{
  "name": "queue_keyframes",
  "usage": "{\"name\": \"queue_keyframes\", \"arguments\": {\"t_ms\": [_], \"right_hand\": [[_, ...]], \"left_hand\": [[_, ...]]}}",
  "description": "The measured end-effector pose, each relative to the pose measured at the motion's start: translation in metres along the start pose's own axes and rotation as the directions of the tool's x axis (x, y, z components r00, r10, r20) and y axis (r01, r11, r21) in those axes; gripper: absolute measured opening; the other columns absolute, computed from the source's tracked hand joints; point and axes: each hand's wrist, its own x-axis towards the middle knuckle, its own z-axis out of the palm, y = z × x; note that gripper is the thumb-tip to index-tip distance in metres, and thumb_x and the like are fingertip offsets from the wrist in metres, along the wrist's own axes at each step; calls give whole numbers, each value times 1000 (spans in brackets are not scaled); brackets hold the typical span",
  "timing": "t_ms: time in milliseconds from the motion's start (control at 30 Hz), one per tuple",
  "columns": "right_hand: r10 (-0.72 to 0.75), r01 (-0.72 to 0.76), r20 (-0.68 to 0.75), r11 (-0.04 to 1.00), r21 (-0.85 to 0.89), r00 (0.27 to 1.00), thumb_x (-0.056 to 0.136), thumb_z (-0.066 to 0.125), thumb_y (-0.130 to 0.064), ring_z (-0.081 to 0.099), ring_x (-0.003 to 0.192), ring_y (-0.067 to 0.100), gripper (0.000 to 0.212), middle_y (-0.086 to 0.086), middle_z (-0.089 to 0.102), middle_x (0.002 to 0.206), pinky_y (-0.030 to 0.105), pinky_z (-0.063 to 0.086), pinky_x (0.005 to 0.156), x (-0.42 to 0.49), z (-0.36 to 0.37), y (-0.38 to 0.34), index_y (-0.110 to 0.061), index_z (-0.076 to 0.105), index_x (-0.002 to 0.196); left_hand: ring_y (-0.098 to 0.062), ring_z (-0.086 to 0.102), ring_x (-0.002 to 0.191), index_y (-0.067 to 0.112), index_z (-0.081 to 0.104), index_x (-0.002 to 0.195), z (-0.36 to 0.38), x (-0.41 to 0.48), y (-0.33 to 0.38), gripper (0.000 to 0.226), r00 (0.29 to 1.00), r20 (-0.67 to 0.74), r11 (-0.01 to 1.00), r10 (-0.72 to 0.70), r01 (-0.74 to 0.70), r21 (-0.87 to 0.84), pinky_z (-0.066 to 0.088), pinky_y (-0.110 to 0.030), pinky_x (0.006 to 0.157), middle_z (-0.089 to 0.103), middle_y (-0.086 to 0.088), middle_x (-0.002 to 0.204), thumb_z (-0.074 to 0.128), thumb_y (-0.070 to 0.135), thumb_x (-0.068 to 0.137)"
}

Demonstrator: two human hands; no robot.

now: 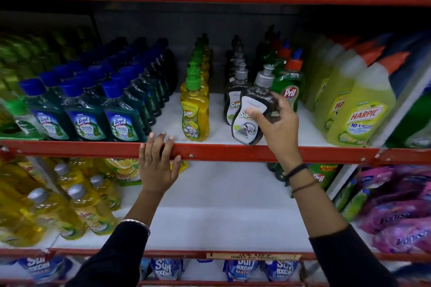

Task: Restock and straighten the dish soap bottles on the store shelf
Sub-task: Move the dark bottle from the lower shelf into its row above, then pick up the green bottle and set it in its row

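My right hand (277, 123) grips a dark grey Patanjali Super dish soap bottle (253, 112) with a grey pump cap, tilted at the front edge of the upper shelf (233, 152). Behind it runs a row of the same grey bottles (234, 91). To the left stands a row of yellow Super bottles (194, 109) with green caps. My left hand (158, 165) rests flat on the red shelf rail, fingers spread, holding nothing. Green Pril bottles (288, 86) stand just right of the grey rows.
Blue-capped Lizol bottles (86, 112) fill the left of the upper shelf, yellow Harpic bottles (359, 109) the right. The lower shelf has yellow Vim bottles (81, 205) on the left and pink pouches (396, 207) on the right. Surf Excel packs (166, 268) sit below.
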Motion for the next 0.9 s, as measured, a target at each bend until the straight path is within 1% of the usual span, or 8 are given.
{"name": "queue_keyframes", "arguments": {"t_ms": [67, 133, 200, 400, 533, 600, 733, 900], "right_hand": [[30, -30, 10, 999, -44, 999, 72, 77, -32, 67, 95, 12, 52, -16, 65, 98, 43, 57, 86, 10, 5, 12, -19, 57, 118], [46, -43, 29, 995, -90, 999, 71, 74, -44, 67, 99, 17, 61, -7, 68, 102, 46, 56, 88, 15, 10, 23, -16, 55, 121], [48, -41, 53, 991, -126, 997, 72, 71, -49, 66, 101, 18, 66, 2, 69, 110, 46, 54, 90, 14, 14, 30, -14, 53, 125], [3, 26, 119, 971, -238, 993, 73, 67, -54, 66, 101, 25, 67, 10, 69, 114, 47, 56, 86, 16, 21, 32, -19, 50, 127], [-25, 67, 139, 950, -306, 990, 77, 68, -48, 66, 101, 22, 62, 9, 70, 113, 41, 57, 83, 12, 12, 30, -17, 51, 128], [-31, 53, 77, 953, -297, 997, 78, 66, -50, 66, 99, 17, 60, 4, 70, 110, 38, 57, 83, 4, -2, 28, -18, 52, 126], [-161, 105, -193, 957, -272, 968, 82, 66, -39, 65, 96, 15, 39, 0, 70, 102, 31, 53, 86, -10, -49, 28, -18, 57, 114], [-248, 57, -573, 942, -329, 781, 85, 62, -24, 63, 95, 29, 22, 2, 64, 101, 36, 50, 86, -2, -127, 48, -15, 59, 105]], "left_hand": [[-28, 25, 139, 17, 34, 139, 0, 0, -1, 49, 1000, -8, 1000, 5, -5, -2, 11, -41, 118, 41, -9, 137, 33, 42, 96], [-28, 25, 138, 17, 34, 138, 1, 1, -1, 48, 1000, -18, 1000, 4, -5, -7, 12, -41, 118, 41, -9, 137, 33, 42, 96], [-27, 26, 138, 17, 35, 137, 2, 0, 0, 48, 1000, -20, 1000, -3, 3, -18, 12, -41, 118, 41, -9, 136, 33, 42, 97], [-29, 24, 139, 14, 36, 136, -1, 1, 4, 47, 1000, 9, 999, -18, 19, -27, 10, -42, 119, 39, -11, 139, 30, 41, 98], [-32, 16, 144, 14, 35, 139, -7, 4, 26, 49, 985, 64, 982, -158, 164, -96, 4, -45, 119, 30, -13, 147, 29, 40, 98], [-26, 9, 147, 16, 30, 143, -9, 10, 42, 51, 986, 81, 979, -148, 158, -129, 2, -45, 119, 24, -12, 151, 28, 41, 98], [-21, 4, 148, 23, 19, 149, -10, 36, 80, 54, 999, 32, 986, 31, -26, -166, -3, -44, 119, 5, 1, 161, 30, 38, 98], [-20, 8, 148, 17, 30, 145, -9, 54, 107, 52, 1000, 23, 995, 9, -7, -96, -2, -43, 119, 19, -3, 156, 34, 36, 97]]}}
